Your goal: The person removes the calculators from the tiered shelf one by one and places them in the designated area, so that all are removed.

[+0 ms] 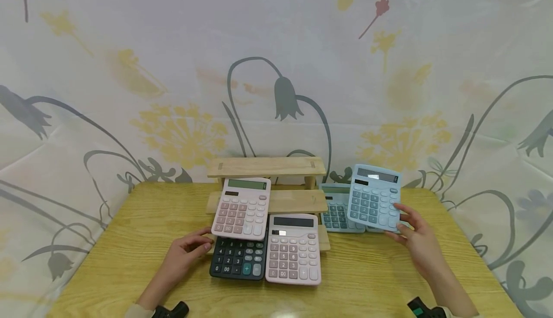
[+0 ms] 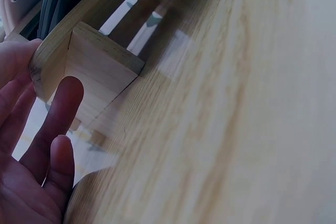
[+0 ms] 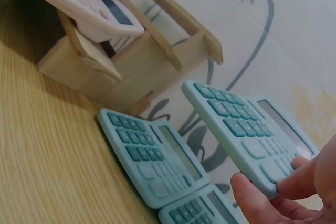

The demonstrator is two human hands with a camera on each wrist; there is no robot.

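Raised light-blue calculator (image 1: 374, 197), at 3 o'clock from tiered wooden rack (image 1: 267, 166), is pinched at its 5 o'clock corner by right grip (image 1: 420, 240); twist should be guarded against. Rack is touched by relaxed left grip (image 1: 183, 256).

Soft, even light fills the head view; glare whitens the table (image 1: 363, 265) in front of the wooden stand (image 1: 298, 201), a glint marks the raised blue calculator (image 1: 375, 198) right of it; both wrist views look dimmer and softer

Pale floral backdrop (image 1: 276, 34) behind a wood-grain table (image 1: 162, 207)
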